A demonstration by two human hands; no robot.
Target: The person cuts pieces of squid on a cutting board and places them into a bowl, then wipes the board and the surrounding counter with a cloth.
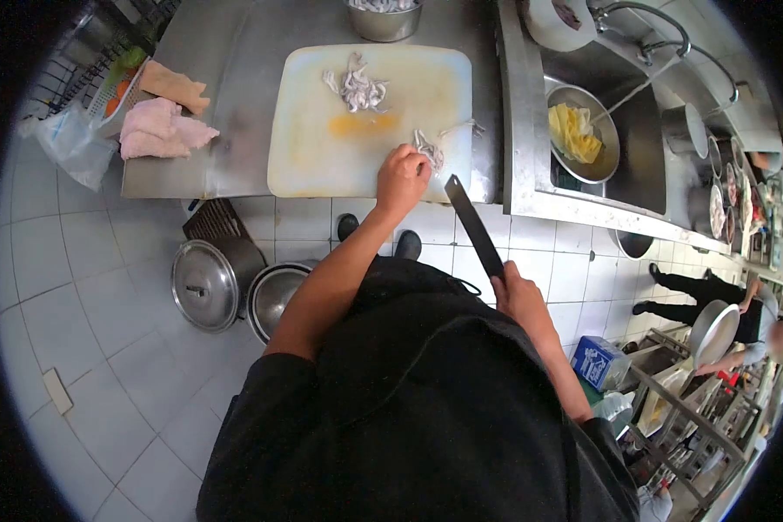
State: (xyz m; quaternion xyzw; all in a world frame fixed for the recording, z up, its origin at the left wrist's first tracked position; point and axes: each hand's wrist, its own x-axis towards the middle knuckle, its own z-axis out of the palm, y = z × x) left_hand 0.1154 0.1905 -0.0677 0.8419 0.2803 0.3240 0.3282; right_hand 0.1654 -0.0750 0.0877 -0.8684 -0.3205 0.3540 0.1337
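A white cutting board [322,157] with a yellow stain lies on the steel counter. My left hand [402,181] is at its front edge, fingers curled together against a small bunch of pale squid tentacles [430,150]. More squid tentacles [358,87] lie in a heap farther back on the board. My right hand [522,300] is wrapped round the handle of a dark-bladed cleaver [474,222]. The cleaver is held off the board's front right corner, over the floor, its tip pointing toward the board. A few thin strands [465,129] hang over the board's right edge.
Behind the board stands a steel bowl [387,24] of pale pieces. Pink and tan cloths [161,130] lie left. In the sink [639,157] at right, water runs into a bowl holding something yellow. Lidded pots [204,285] stand on the floor. Far right, a person [731,309] holds a large basin.
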